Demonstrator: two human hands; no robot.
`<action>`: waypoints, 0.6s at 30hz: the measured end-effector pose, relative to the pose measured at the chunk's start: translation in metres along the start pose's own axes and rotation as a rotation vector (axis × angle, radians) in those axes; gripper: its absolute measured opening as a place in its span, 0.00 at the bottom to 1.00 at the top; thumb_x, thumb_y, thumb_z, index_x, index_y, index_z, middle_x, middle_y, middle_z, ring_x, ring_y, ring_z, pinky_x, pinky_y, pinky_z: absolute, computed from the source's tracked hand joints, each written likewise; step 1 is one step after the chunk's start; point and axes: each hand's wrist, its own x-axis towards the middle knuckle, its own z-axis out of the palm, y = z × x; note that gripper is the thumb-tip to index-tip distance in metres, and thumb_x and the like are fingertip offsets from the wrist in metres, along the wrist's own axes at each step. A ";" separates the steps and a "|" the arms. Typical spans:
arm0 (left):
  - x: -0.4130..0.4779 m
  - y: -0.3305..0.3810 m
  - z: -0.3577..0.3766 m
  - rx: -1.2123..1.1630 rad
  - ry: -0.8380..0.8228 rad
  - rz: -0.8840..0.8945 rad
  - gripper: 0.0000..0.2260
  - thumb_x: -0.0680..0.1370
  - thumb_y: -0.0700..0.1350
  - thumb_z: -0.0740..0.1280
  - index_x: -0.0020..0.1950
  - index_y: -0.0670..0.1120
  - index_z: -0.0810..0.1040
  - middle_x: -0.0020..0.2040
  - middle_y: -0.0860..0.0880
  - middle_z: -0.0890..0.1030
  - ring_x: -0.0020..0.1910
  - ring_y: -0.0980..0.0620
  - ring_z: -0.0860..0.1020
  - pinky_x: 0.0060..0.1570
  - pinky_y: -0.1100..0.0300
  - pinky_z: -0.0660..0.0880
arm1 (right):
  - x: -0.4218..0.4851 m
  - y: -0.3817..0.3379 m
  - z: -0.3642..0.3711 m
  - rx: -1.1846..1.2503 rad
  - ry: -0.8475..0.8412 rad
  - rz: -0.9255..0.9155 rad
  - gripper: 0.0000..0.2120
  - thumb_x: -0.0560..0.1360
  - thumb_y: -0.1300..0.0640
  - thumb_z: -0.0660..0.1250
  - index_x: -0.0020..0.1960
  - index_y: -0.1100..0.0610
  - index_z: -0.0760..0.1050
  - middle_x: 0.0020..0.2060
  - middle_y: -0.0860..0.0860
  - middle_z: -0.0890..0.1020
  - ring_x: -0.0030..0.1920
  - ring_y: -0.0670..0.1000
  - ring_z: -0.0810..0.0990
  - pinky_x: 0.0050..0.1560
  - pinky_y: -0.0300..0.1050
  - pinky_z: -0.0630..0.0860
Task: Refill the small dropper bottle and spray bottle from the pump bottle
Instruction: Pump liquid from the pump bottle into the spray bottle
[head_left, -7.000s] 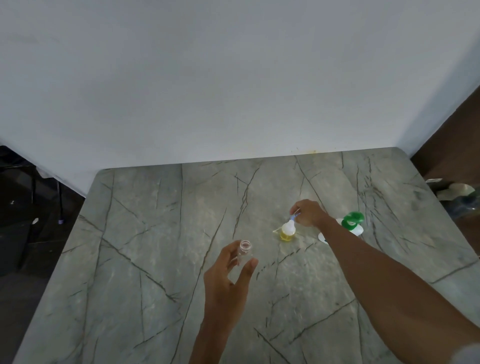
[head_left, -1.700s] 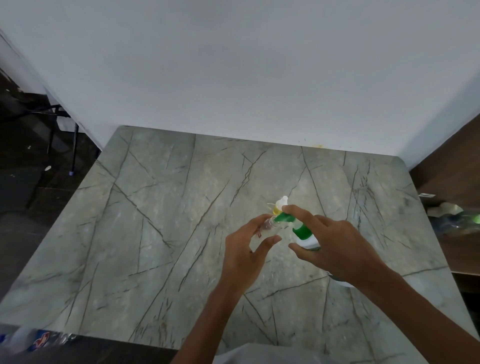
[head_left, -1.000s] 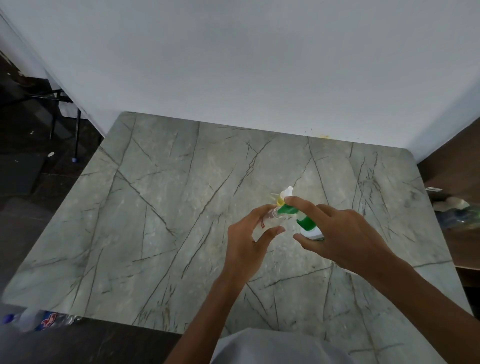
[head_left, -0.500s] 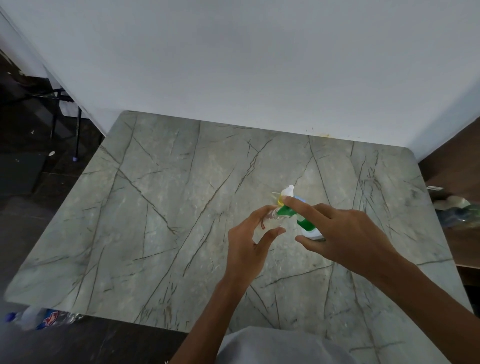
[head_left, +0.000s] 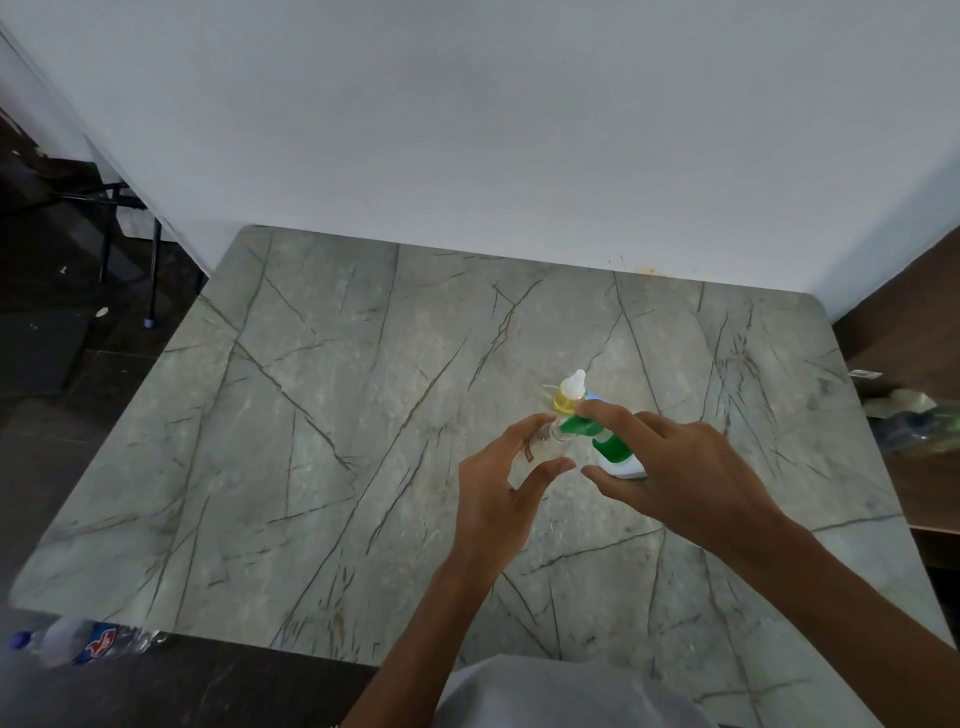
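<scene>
Pump bottle (head_left: 612, 448): tilted above the tabletop (head_left: 337, 441), its green spout at the mouth of the small clear bottle (head_left: 544, 440), as half a second ago.
Right hand (head_left: 680, 478): wraps the pump bottle, forefinger on the green head; seven seconds ago it was at the dropper bottle (head_left: 570, 396).
Left hand (head_left: 498, 493): pinches the small clear bottle, unchanged.
Dropper bottle: upright on the tabletop, just behind the spout.

Matt veined stone table (head_left: 363, 415); clear small bottle (head_left: 545, 441); glossy green plastic pump bottle (head_left: 608, 447)
</scene>
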 end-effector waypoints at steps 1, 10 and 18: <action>0.000 0.000 0.000 0.003 -0.002 0.001 0.17 0.73 0.55 0.69 0.61 0.57 0.74 0.54 0.72 0.75 0.53 0.70 0.77 0.51 0.71 0.76 | 0.000 0.000 0.000 0.001 0.007 0.000 0.36 0.63 0.46 0.77 0.65 0.51 0.64 0.38 0.52 0.84 0.25 0.47 0.77 0.27 0.36 0.74; 0.001 -0.002 -0.002 0.000 0.024 0.007 0.17 0.74 0.52 0.71 0.61 0.56 0.75 0.52 0.70 0.76 0.51 0.69 0.78 0.49 0.73 0.75 | -0.003 -0.002 0.002 0.014 -0.058 0.031 0.41 0.66 0.44 0.74 0.73 0.49 0.58 0.39 0.49 0.82 0.24 0.42 0.70 0.26 0.33 0.73; 0.003 -0.003 -0.001 0.019 0.003 0.020 0.17 0.74 0.54 0.70 0.61 0.57 0.74 0.53 0.72 0.75 0.52 0.70 0.78 0.50 0.73 0.75 | -0.004 -0.002 0.005 0.059 -0.020 0.053 0.38 0.64 0.45 0.76 0.68 0.50 0.62 0.40 0.51 0.83 0.25 0.43 0.72 0.27 0.34 0.74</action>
